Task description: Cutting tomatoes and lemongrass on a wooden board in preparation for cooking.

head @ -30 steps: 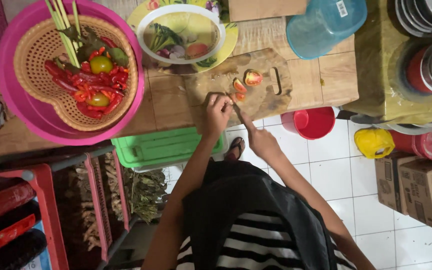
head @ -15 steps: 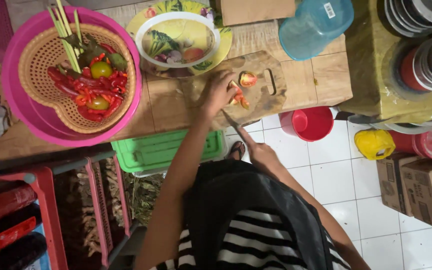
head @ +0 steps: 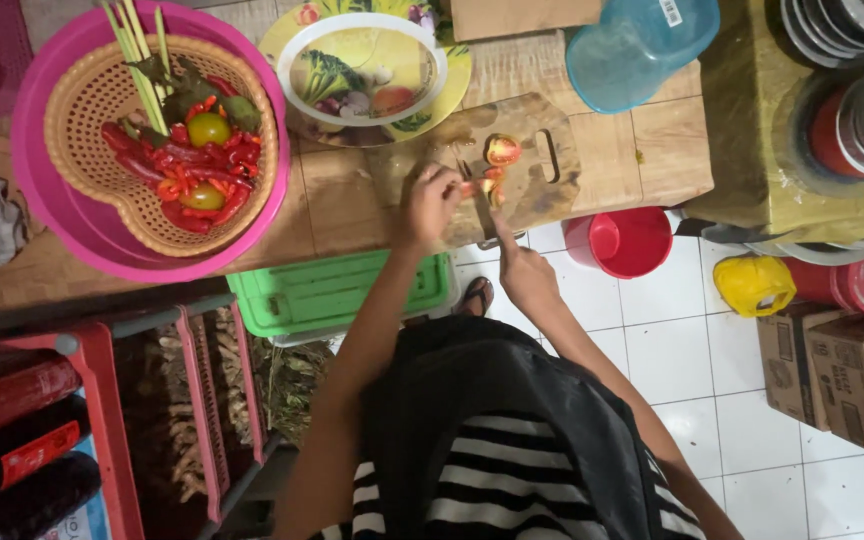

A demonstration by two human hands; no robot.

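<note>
left hand (head: 430, 203) now lower on brown wooden cutting board (head: 542, 185), fingers curled over red tomato piece (head: 472, 188); right hand (head: 524, 272) closed around knife handle, blade (head: 487, 205) beside tomato; halved tomato (head: 502, 150) unmoved.

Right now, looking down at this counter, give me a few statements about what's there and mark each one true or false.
1. The left hand rests on tomato pieces on the wooden cutting board. True.
2. The woven basket sits inside a blue basin. False: the basin is pink.
3. The right hand holds a knife at the board. True.
4. The tomato half lies in the white bowl. False: it lies on the board.
5. A red bucket stands on the floor. True.
</note>
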